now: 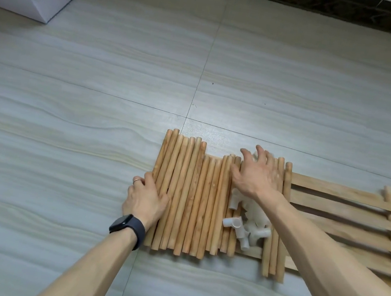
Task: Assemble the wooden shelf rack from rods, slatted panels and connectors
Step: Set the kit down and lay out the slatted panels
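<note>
The slatted panel (pixel 348 210) lies flat on the tiled floor (pixel 93 106), partly under everything else. It looks stiff and light, best lifted by its outer rails. The rods (pixel 189 198) lie side by side, smooth and likely to roll, so I'd take them mid-length. White connectors (pixel 251 223) sit heaped among them, small and hard. The left hand (pixel 146 199) rests against the row's edge, and the right hand (pixel 258 175) hovers spread, holding nothing

Roughly sixteen wooden rods (pixel 189 198) are counted side by side. At least one slatted panel (pixel 346 210) is seen, and the piled white connectors (pixel 250 228) cannot be counted exactly
</note>
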